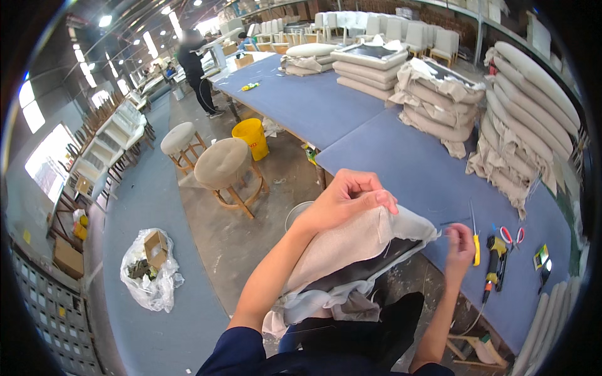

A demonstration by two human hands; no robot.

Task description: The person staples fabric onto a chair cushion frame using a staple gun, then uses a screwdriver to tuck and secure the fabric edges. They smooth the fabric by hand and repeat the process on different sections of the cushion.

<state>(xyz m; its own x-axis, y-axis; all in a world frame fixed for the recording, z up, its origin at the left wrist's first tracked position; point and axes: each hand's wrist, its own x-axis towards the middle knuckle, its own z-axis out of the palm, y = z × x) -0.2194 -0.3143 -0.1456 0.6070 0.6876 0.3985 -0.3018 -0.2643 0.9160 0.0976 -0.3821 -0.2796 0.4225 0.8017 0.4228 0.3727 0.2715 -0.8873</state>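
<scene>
A beige fabric-covered cushion (342, 247) is tilted up in front of me, between my body and the table edge. Its dark underside (357, 266) shows below the folded fabric. At its upper edge, my left hand (354, 197) has its fingers closed on the beige fabric. Just right of the cushion's far corner is my right hand (459, 247), with fingers curled together. Whatever it pinches, if anything, is too small to make out. Loose fabric (332, 304) hangs from the cushion's near side.
The blue table (370, 144) bears a yellow-handled screwdriver (476, 250), a yellow-black air tool (495, 263), red-handled scissors (513, 237) and stacked cushions (439, 100). Left are round stools (222, 164), a yellow bucket (252, 138) and a plastic bag (153, 282). A person (195, 69) stands farther back.
</scene>
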